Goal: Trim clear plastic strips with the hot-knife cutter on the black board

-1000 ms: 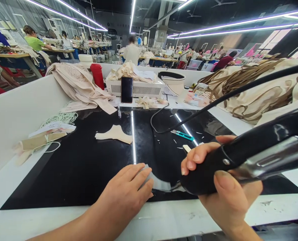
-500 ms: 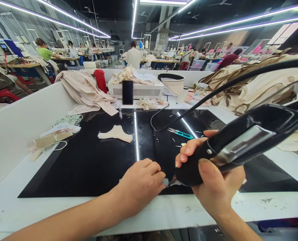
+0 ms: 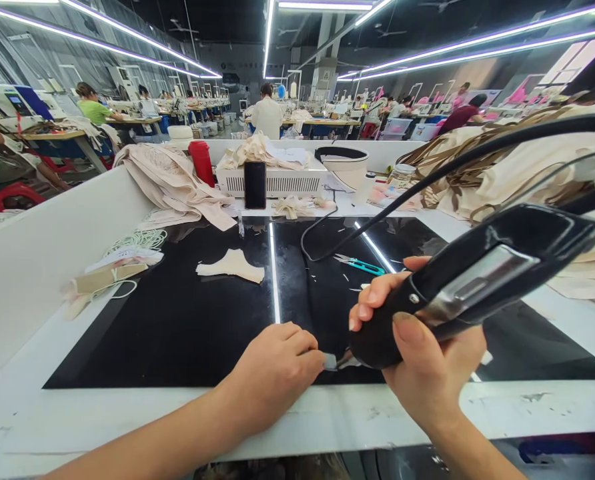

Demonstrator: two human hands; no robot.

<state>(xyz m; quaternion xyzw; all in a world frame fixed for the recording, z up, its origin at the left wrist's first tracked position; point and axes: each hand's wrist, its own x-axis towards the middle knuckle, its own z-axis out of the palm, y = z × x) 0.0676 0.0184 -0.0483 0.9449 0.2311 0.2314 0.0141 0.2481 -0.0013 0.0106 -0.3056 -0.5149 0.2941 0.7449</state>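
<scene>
My right hand (image 3: 427,373) is wrapped round a black corded handheld power tool (image 3: 520,240) with a metal lever along its side. The tool's narrow metal tip points left, low over the black mat (image 3: 177,333). My left hand (image 3: 275,377) has its fingers pinched on a small pale grey strip (image 3: 330,362), whose free end sticks out right beside the tip. Whether tip and strip touch I cannot tell. The rest of the strip is hidden under my left hand. Farther back on the mat lies a cream fabric piece (image 3: 231,265).
Turquoise thread snips (image 3: 361,265) lie beyond my right hand. The tool's black cable (image 3: 417,193) arches over the right side. Behind the mat stand a phone (image 3: 255,185), a white vented box (image 3: 297,183) and a red container (image 3: 201,163). Fabric heaps (image 3: 170,180) flank them; people work farther off.
My left hand has shifted slightly left, and more of the grey strip shows at its fingertips. The back end of the tool has tipped a little left and down.
</scene>
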